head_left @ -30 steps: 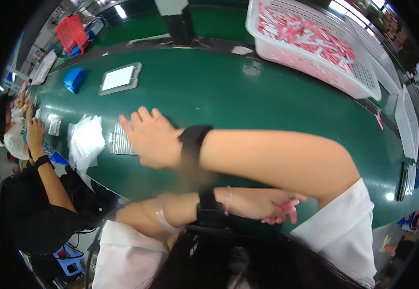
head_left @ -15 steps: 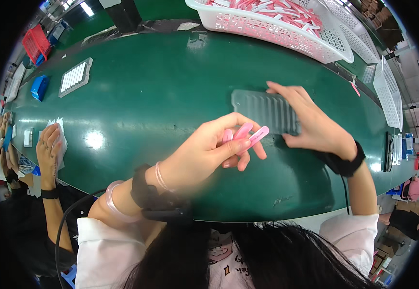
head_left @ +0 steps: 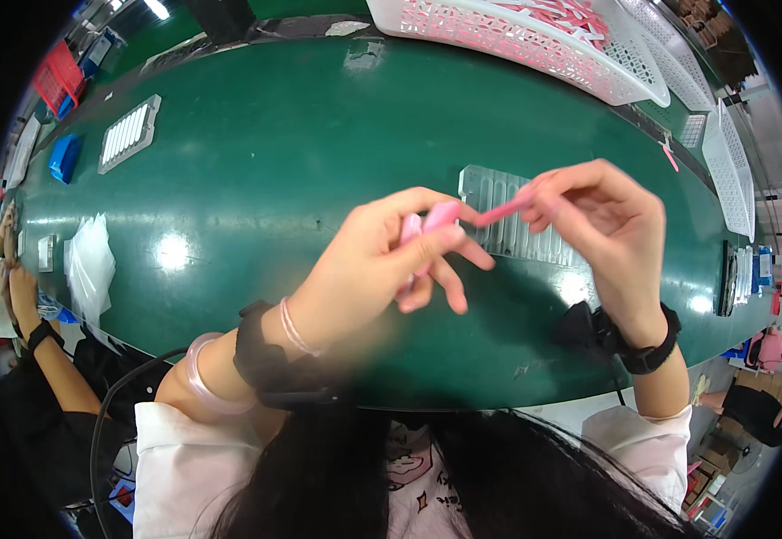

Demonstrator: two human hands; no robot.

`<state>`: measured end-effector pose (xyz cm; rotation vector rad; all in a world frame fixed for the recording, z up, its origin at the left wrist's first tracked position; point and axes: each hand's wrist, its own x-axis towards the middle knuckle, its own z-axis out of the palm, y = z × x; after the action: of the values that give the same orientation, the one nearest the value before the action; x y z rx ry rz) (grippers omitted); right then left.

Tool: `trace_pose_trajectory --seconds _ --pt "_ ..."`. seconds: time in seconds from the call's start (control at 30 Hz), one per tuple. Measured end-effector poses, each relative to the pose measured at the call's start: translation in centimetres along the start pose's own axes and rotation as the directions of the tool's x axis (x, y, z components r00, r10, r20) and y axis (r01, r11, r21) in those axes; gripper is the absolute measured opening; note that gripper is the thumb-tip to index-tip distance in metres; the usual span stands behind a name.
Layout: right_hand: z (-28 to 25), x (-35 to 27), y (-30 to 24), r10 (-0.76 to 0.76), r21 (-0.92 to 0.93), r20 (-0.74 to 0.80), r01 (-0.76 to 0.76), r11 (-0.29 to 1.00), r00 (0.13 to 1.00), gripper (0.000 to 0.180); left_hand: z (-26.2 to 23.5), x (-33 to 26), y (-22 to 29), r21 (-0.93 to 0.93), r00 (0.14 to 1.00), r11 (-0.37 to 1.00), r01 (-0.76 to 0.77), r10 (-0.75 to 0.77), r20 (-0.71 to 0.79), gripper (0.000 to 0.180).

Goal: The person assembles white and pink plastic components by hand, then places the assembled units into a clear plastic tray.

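Observation:
My left hand (head_left: 364, 247) is closed loosely around a few small pink rounded plastic sticks (head_left: 442, 216), their tips showing past the thumb and forefinger. In a pinch of thumb and fingers, my right hand (head_left: 614, 235) holds one slim pink plastic stick (head_left: 504, 210), whose far end comes close to the left fingertips. Beneath both hands, on the green table, lies a clear ribbed plastic tray (head_left: 521, 241) with a row of parallel grooves. My right hand covers part of its right side.
White perforated baskets (head_left: 508, 34) stand at the far edge, one heaped with pink and white pieces. At the left are a filled tray (head_left: 128, 135), a blue packet (head_left: 65, 159) and a crumpled clear plastic bag (head_left: 91, 265). A co-worker's arm (head_left: 60, 373) reaches in there.
My right hand has let go of the clear tray and now pinches a pink stick near my left hand. The co-worker's hand has moved off the plastic bag.

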<state>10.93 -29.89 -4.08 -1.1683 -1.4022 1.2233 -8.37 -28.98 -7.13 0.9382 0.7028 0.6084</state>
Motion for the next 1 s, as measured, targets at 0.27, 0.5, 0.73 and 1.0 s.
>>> trace_pose_trajectory --seconds 0.27,0.5,0.73,1.0 --pt "0.9 0.0 1.7 -0.208 -0.745 0.589 0.625 0.235 0.781 0.026 -1.8 0.9 -1.2 -0.287 0.983 0.955 -0.072 0.019 -0.184 0.027" --pt "0.7 -2.3 1.6 -0.252 -0.752 0.616 0.653 0.094 0.746 0.028 -1.1 0.4 -0.6 -0.138 0.989 0.982 -0.128 0.116 -0.091 0.024" --pt "1.0 0.5 0.9 0.091 0.118 0.118 -0.105 0.987 0.989 0.023 -0.7 0.2 -0.3 -0.069 0.993 0.994 -0.080 0.086 0.082 0.022" --pt "-1.7 3.4 -0.3 0.313 -0.181 0.155 -0.284 0.942 0.937 0.014 -0.9 0.0 0.0 -0.136 1.000 0.991 0.008 -0.005 0.023 0.022"
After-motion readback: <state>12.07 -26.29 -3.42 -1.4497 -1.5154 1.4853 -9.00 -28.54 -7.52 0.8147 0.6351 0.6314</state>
